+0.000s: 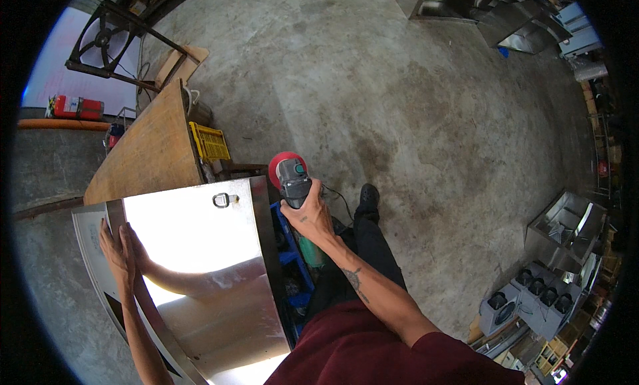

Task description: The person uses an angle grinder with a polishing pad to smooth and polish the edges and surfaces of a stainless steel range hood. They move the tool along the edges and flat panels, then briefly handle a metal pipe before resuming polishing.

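1. L hand [118,255]: open, fingers near-straight, resting on the L rim of the panel; grips nothing, afaict.
2. Stainless-steel panel [200,252], at the person's L, w/ D-shaped latch [221,200] nr far edge. Prob. best kept steady by L palm, fingers well off the disc's path.
3. Angle grinder [293,175], nr panel's far R corner; red disc [273,171] faces away; contact unclear.
4. R hand [311,215]: wrapped round grinder body; firm grip advisable.
5. Cord [344,200], R of hand: best kept clear of disc.

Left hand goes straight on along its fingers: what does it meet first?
Past the far edge of the panel, probably the wooden board; depth is unclear, so the left hand might pass above it.
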Action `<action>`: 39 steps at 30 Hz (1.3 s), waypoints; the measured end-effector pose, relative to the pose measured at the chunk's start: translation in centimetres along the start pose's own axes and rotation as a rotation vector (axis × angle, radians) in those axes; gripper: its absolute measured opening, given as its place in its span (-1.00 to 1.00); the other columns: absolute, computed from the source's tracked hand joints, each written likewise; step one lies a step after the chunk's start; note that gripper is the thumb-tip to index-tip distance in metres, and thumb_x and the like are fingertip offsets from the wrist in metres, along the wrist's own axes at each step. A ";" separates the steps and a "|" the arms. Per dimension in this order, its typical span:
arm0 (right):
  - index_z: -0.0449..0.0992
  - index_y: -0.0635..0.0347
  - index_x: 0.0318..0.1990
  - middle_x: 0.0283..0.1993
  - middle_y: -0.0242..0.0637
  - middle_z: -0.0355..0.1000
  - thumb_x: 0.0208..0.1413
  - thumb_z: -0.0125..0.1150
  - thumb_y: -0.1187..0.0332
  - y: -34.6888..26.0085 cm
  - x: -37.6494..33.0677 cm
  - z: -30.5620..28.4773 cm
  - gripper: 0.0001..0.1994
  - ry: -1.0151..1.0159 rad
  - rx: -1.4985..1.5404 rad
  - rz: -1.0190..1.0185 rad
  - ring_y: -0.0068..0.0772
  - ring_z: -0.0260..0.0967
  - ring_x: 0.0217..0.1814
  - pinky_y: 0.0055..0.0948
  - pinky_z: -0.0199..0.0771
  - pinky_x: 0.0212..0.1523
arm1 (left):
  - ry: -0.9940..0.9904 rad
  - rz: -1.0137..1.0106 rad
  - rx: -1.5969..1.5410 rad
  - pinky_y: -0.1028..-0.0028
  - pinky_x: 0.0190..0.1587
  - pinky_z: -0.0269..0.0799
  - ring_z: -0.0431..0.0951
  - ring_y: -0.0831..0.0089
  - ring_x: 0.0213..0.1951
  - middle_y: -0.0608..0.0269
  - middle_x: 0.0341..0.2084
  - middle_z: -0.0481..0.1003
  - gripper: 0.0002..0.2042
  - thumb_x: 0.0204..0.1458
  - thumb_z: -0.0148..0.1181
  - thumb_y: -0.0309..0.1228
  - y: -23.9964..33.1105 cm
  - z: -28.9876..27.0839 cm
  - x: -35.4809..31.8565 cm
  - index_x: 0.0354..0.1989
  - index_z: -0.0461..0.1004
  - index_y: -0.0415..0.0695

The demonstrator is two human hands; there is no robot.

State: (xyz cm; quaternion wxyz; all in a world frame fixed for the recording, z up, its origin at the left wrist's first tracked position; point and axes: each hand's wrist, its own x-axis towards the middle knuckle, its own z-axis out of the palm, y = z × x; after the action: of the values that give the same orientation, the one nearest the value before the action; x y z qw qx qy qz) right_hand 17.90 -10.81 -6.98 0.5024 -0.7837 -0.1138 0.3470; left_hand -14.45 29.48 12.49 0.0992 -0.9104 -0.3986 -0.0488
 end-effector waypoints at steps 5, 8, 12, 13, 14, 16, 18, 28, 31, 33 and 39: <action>0.03 0.34 0.41 0.03 0.32 0.54 0.20 0.53 0.14 -0.3 0.3 -0.3 -0.13 -0.015 0.022 -0.016 0.34 0.68 -0.08 0.16 0.68 -0.08 | 0.025 0.025 -0.008 -0.15 0.56 0.19 0.28 -0.29 0.53 -0.32 0.52 0.29 -0.37 0.59 -0.01 -0.05 -0.4 0.1 0.1 0.61 0.20 -0.27; 0.02 0.34 0.41 0.02 0.32 0.54 0.20 0.53 0.13 -0.5 0.4 -0.2 -0.13 -0.014 0.006 -0.021 0.34 0.68 -0.08 0.16 0.69 -0.08 | 0.010 -0.001 -0.006 -0.15 0.56 0.19 0.27 -0.29 0.54 -0.31 0.53 0.28 -0.36 0.59 -0.01 -0.04 -0.1 0.0 0.1 0.62 0.18 -0.27; 0.03 0.32 0.40 0.00 0.32 0.55 0.21 0.53 0.13 -0.6 0.4 -0.2 -0.14 -0.018 0.019 -0.029 0.30 0.70 -0.10 0.12 0.73 -0.15 | -0.007 -0.001 -0.007 -0.16 0.57 0.17 0.25 -0.29 0.55 -0.31 0.53 0.27 -0.36 0.58 -0.01 -0.04 0.1 -0.2 0.0 0.61 0.18 -0.26; 0.03 0.31 0.40 -0.01 0.32 0.55 0.21 0.53 0.13 -0.4 0.4 -0.1 -0.14 -0.010 0.019 -0.045 0.28 0.71 -0.11 0.10 0.74 -0.17 | -0.018 -0.008 -0.018 -0.16 0.58 0.17 0.24 -0.30 0.55 -0.30 0.54 0.27 -0.37 0.58 0.00 -0.04 0.3 -0.3 0.1 0.60 0.20 -0.26; 0.02 0.31 0.40 -0.01 0.31 0.55 0.21 0.53 0.13 -0.3 0.5 -0.1 -0.15 -0.010 0.016 -0.048 0.27 0.71 -0.13 0.09 0.75 -0.19 | -0.028 -0.014 -0.028 -0.16 0.59 0.16 0.23 -0.30 0.56 -0.29 0.54 0.26 -0.38 0.58 0.01 -0.05 0.4 -0.4 0.2 0.59 0.21 -0.26; 0.02 0.30 0.40 -0.02 0.31 0.55 0.21 0.52 0.14 -0.2 0.5 -0.1 -0.15 -0.011 0.010 -0.052 0.23 0.72 -0.16 0.06 0.76 -0.24 | -0.015 -0.004 -0.032 -0.16 0.58 0.17 0.24 -0.30 0.56 -0.30 0.54 0.27 -0.39 0.59 0.00 -0.06 0.5 -0.3 0.1 0.59 0.22 -0.26; 0.01 0.29 0.40 -0.03 0.30 0.55 0.22 0.52 0.15 -0.4 0.2 -0.3 -0.15 -0.020 0.002 -0.059 0.23 0.72 -0.18 0.04 0.76 -0.25 | -0.006 -0.004 -0.027 -0.16 0.57 0.18 0.25 -0.29 0.55 -0.30 0.53 0.27 -0.39 0.59 0.00 -0.06 0.5 -0.3 0.1 0.59 0.22 -0.25; -0.02 0.29 0.41 -0.02 0.22 0.53 0.23 0.52 0.19 -4.2 -2.2 -1.9 -0.15 -0.007 0.041 -0.177 0.14 0.72 -0.18 -0.04 0.77 -0.28 | -0.015 -0.012 -0.010 -0.14 0.58 0.16 0.26 -0.30 0.54 -0.34 0.53 0.27 -0.34 0.59 -0.04 -0.02 1.3 -0.7 0.2 0.61 0.19 -0.29; -0.01 0.29 0.41 -0.02 0.19 0.52 0.24 0.52 0.20 -5.1 -2.8 -2.3 -0.15 -0.042 0.113 -0.172 0.09 0.72 -0.17 -0.07 0.78 -0.27 | 0.006 0.021 -0.002 -0.12 0.56 0.18 0.27 -0.31 0.53 -0.35 0.51 0.29 -0.34 0.59 -0.03 -0.02 1.2 -0.8 0.1 0.61 0.20 -0.30; 0.05 0.28 0.38 -0.01 0.20 0.54 0.21 0.56 0.16 -5.4 -3.0 -2.3 -0.17 -0.011 0.180 -0.158 0.17 0.70 -0.10 0.03 0.73 -0.14 | 0.009 0.018 -0.003 -0.13 0.55 0.20 0.28 -0.30 0.52 -0.33 0.51 0.30 -0.35 0.57 0.00 -0.03 0.6 -0.2 0.2 0.60 0.21 -0.29; 0.05 0.26 0.37 0.00 0.14 0.57 0.20 0.54 0.07 -4.4 -1.7 -4.9 -0.15 0.093 0.183 -0.057 0.17 0.71 -0.10 0.09 0.71 -0.12 | 0.132 0.044 -0.058 -0.12 0.50 0.30 0.37 -0.25 0.47 -0.26 0.44 0.40 -0.42 0.53 0.11 -0.08 1.2 -0.4 0.4 0.52 0.33 -0.26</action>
State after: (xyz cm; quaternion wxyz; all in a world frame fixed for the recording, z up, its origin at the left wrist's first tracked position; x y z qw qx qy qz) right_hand 20.63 -13.17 -1.20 0.5864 -0.7462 -0.0807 0.3048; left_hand -13.30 28.83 12.77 0.0998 -0.9162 -0.3696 -0.1183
